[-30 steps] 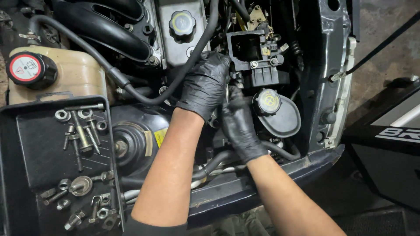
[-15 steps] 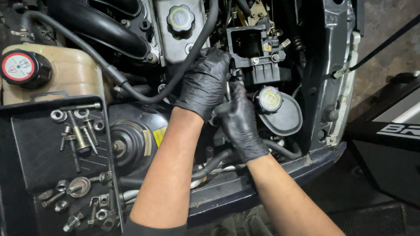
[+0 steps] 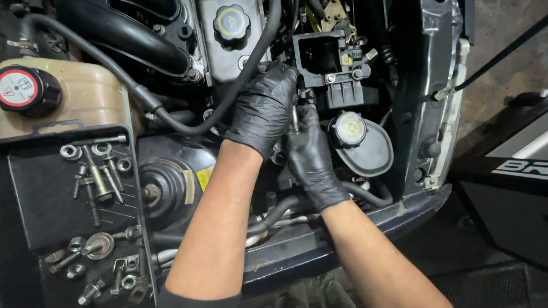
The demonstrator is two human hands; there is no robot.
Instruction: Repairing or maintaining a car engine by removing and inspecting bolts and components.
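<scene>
Counting first: 2 hands, both in black gloves, 1 slim metal tool [image 3: 295,118] between them, 1 black bracket [image 3: 328,60] just above. I also see 2 round yellow-ringed caps, 1 on the engine cover [image 3: 231,24] and 1 on the small reservoir [image 3: 349,129], plus 1 red-and-white cap [image 3: 23,88] on the cream coolant tank [image 3: 85,100]. Loose bolts and washers [image 3: 94,171] lie on the black tray [image 3: 34,188] at left, too many and too tangled for a sure count. 1 thick black hose [image 3: 171,120] loops past. Setting is an open engine bay with concrete floor [image 3: 496,34] at right. My left hand [image 3: 264,105] reaches in from below, fingers curled down over the tool's top; my right hand [image 3: 311,151] sits just beside, touching it, fingers pinching the shaft.
</scene>
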